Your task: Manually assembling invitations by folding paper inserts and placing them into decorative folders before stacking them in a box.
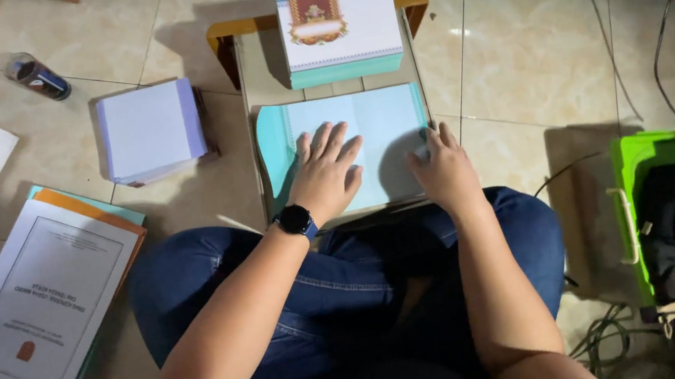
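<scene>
So they're pressing a teal card [366,140] flat on the board [259,81], left hand [323,174] spread wide, right hand [444,171] fingers together at the edge. Looks mid-crease; next probably needs firm, even folding pressure.

Floor [524,53]: glossy, smooth beige tile. Folded sheet [373,131]: matt turquoise paper. Box [338,35], top centre: smooth printed card. Stack [149,130], upper left: matt white paper. Trousers [338,273]: blue denim cloth. Bag [643,153], right: glossy green plastic.
</scene>
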